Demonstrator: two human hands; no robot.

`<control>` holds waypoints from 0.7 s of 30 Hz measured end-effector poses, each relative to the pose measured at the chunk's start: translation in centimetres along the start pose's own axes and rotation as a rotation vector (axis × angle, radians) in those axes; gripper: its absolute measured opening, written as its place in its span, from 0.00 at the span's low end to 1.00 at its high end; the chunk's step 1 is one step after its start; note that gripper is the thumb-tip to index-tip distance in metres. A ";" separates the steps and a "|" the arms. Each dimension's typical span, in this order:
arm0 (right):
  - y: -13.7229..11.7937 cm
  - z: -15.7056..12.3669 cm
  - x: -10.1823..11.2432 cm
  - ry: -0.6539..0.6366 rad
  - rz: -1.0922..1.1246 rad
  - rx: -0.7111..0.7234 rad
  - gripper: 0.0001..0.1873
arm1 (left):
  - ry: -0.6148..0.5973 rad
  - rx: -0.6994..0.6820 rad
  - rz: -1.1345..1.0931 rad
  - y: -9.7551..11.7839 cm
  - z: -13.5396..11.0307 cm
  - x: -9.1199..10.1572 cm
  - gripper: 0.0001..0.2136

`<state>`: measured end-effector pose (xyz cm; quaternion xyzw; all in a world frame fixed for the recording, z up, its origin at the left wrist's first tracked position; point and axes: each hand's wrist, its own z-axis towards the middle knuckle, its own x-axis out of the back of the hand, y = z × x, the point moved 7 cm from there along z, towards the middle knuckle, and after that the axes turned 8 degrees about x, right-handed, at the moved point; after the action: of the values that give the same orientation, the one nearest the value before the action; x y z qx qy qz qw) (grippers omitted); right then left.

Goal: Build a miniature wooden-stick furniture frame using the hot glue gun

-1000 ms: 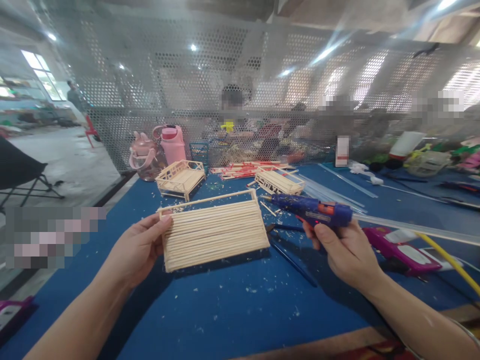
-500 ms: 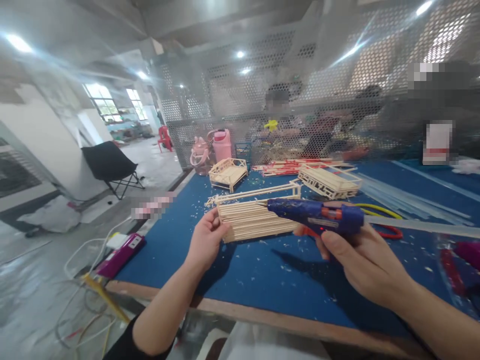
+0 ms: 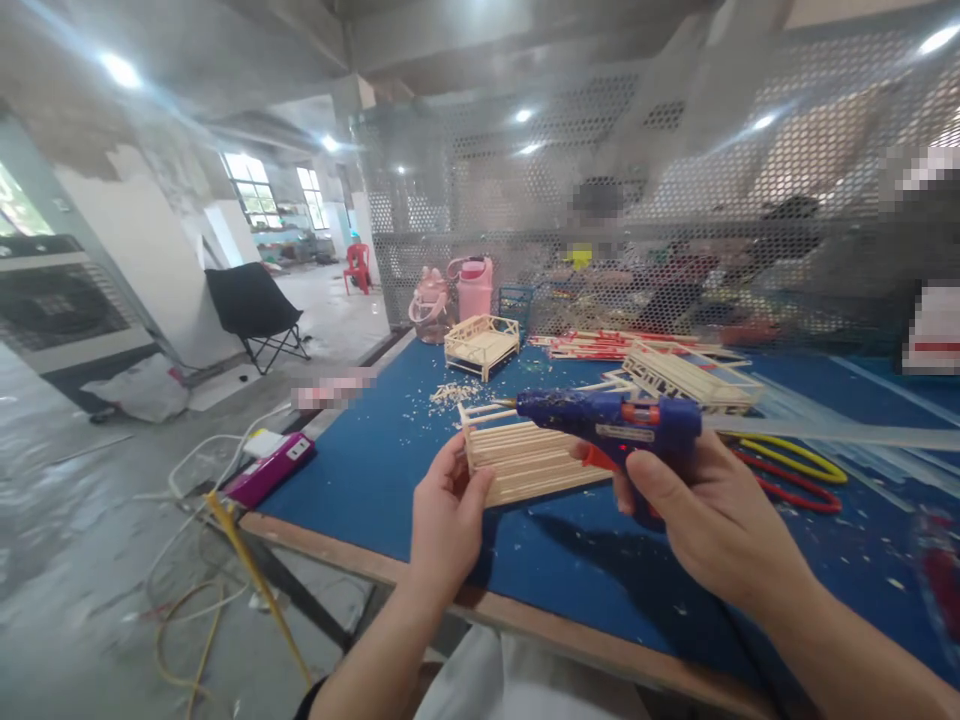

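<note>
My left hand (image 3: 454, 505) grips the near left corner of a small frame of wooden sticks (image 3: 532, 465), thumb on its slatted face and fingers behind. In my right hand (image 3: 697, 500) is a blue glue gun (image 3: 611, 415) with an orange trigger, a lit red light and a clear glue stick (image 3: 817, 430) out of its back. The nozzle points left, over the frame's upper left end; whether it touches the wood I cannot tell. The gun's body hides the frame's right upper part.
Behind stand a little wooden stick bench (image 3: 482, 350) and another stick piece (image 3: 686, 378), near red-tipped sticks (image 3: 600, 345). Pliers with yellow and red handles (image 3: 799, 480) lie right, by clear glue sticks (image 3: 862, 430). A purple power strip (image 3: 270, 470) sits at the table's left edge.
The view has turned left, so the surroundings appear further right. The glue gun's nozzle has shifted towards the frame's left end. Both hands keep their holds.
</note>
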<state>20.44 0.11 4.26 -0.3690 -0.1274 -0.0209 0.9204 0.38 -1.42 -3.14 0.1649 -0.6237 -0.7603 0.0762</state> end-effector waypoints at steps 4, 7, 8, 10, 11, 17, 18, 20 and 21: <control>0.1 -2.1 -0.3 0.014 -0.126 0.027 0.20 | 0.122 -0.061 0.128 -0.1 -0.9 0.5 0.16; 0.2 -3.7 -0.2 0.023 -0.165 0.040 0.19 | 0.176 -0.019 0.033 -0.4 -1.0 1.1 0.17; 0.3 -4.1 -0.1 0.041 -0.159 0.030 0.18 | 0.187 -0.001 0.013 -0.4 -0.9 1.2 0.15; 0.5 -4.8 0.1 0.048 -0.134 0.005 0.17 | 0.197 0.016 0.027 -0.3 -0.9 1.4 0.11; 0.5 -4.9 0.0 0.036 -0.123 0.001 0.17 | 0.193 0.022 0.041 -0.3 -0.9 1.4 0.10; -0.4 -4.9 -1.1 0.031 -0.034 -0.043 0.16 | 0.100 0.038 0.052 -0.7 -1.1 0.9 0.07; -0.5 -5.0 -1.4 0.019 -0.041 -0.042 0.16 | 0.090 0.020 0.071 -0.6 -1.2 0.9 0.06; -0.6 -5.3 -1.8 -0.011 -0.101 -0.023 0.15 | 0.077 -0.007 0.095 -0.5 -1.2 0.8 0.06; -0.6 -5.5 -1.8 -0.013 -0.143 -0.009 0.15 | 0.072 -0.014 0.098 -0.5 -1.2 0.8 0.06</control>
<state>19.80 -4.22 0.37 -0.3634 -0.1592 -0.0849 0.9140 0.09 -2.70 -3.92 0.1609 -0.6225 -0.7536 0.1367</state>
